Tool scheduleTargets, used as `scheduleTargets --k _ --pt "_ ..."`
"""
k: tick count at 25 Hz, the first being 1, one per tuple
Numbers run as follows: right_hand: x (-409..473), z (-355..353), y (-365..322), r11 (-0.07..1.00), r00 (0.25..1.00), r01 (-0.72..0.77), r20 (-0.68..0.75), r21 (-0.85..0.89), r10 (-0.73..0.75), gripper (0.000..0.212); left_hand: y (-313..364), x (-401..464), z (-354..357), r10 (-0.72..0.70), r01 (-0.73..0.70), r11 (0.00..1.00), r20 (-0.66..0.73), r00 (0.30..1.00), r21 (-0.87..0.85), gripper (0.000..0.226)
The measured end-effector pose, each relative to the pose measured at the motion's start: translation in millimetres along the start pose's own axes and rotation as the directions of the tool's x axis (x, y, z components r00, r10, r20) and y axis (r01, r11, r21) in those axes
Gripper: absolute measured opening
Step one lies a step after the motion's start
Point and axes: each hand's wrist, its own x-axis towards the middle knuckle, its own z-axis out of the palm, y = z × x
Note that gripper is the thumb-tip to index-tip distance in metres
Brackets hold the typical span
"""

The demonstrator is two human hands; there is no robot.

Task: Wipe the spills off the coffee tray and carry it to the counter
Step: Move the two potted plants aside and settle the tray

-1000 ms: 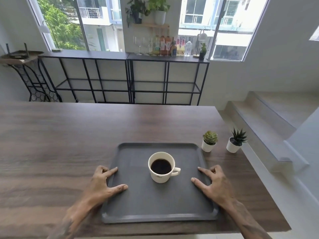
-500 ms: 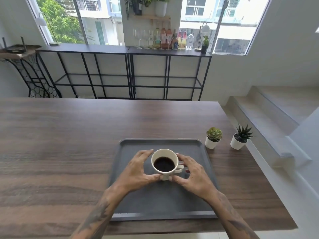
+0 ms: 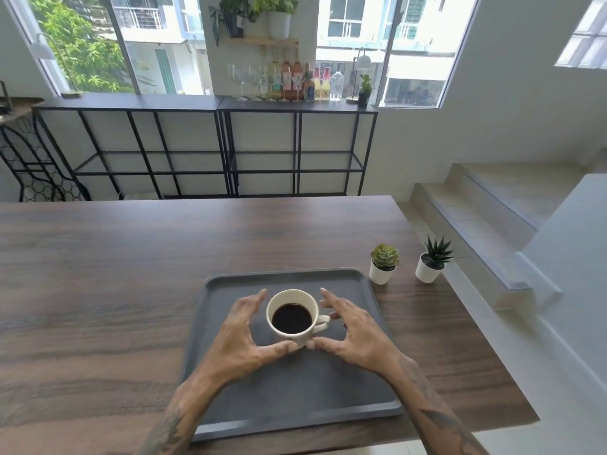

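Observation:
A dark grey square tray (image 3: 295,389) lies on the wooden table (image 3: 98,290), near its front edge. A white cup (image 3: 294,294) full of black coffee stands on the tray, handle pointing right. My left hand (image 3: 239,336) curves around the cup's left side and my right hand (image 3: 354,333) around its right side. Both thumbs touch the cup's near base. The fingers are spread, with a gap between the left palm and the cup's wall. The right fingers sit close to the handle. No spill stands out on the tray's surface.
Two small potted succulents (image 3: 382,264) (image 3: 432,262) stand just right of the tray, near the table's right edge. Beyond the table, a black metal shelf (image 3: 226,106) carries bottles and glasses (image 3: 289,82). Steps (image 3: 492,205) rise at the right.
A second ago both hands lay flat on the tray's left and right edges. They have since moved inward and now surround the cup. The cup still stands on the tray.

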Motion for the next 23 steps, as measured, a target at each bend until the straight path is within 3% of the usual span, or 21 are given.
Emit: scheduleTargets --k 3,5,7,8,9,11,13,15,18,23 --pt "-24.4 -42.3 13.0 0.97 0.942 -0.045 -0.312 0.238 0.121 0.062 35.1 4.2 -22.7 0.18 -0.176 0.984 -0.32 0.93 0.043 0.059" --pt "-35.9 -80.4 33.3 0.915 0.777 -0.091 -0.546 0.393 0.312 0.039 78.6 17.2 -23.5 0.23 -0.23 0.972 -0.445 0.866 0.055 0.03" --pt "-36.8 -116.5 69.7 0.885 0.599 -0.185 -0.665 0.428 0.446 0.041 120.6 42.2 2.4 0.119 -0.144 0.989 -0.386 0.915 -0.035 0.026" --pt "-31.8 -131.0 88.8 0.867 0.556 -0.244 -0.669 0.435 0.493 0.052 135.6 57.8 22.3 0.05 -0.071 0.996 -0.285 0.957 -0.061 0.038" --pt "-24.9 -142.2 108.0 0.847 0.557 -0.303 -0.64 0.437 0.53 0.067 144.0 76.1 45.8 -0.022 0.012 0.998 -0.162 0.986 -0.064 0.055" --pt "-7.0 -156.1 139.1 0.827 0.637 -0.374 -0.532 0.42 0.558 0.098 152.3 110.0 92.9 -0.164 0.168 0.984 0.064 0.984 -0.064 0.09" --pt "10.5 -159.1 156.4 0.84 0.733 -0.372 -0.43 0.395 0.527 0.117 152.2 134.4 129.2 -0.25 0.259 0.964 0.133 0.959 -0.055 0.114" --pt "23.8 -157.7 167.6 0.867 0.803 -0.339 -0.368 0.366 0.469 0.126 148.7 151.3 157.3 -0.291 0.3 0.951 0.105 0.951 -0.078 0.122" --pt "36.8 -156.0 173.8 0.895 0.839 -0.307 -0.353 0.323 0.415 0.123 137.6 166.1 180.6 -0.324 0.328 0.937 0.056 0.944 -0.119 0.124" --pt "40.0 -149.8 171.2 0.95 0.855 -0.233 -0.421 0.209 0.302 0.095 122.2 172.3 196.6 -0.31 0.307 0.941 0.004 0.951 -0.141 0.113"
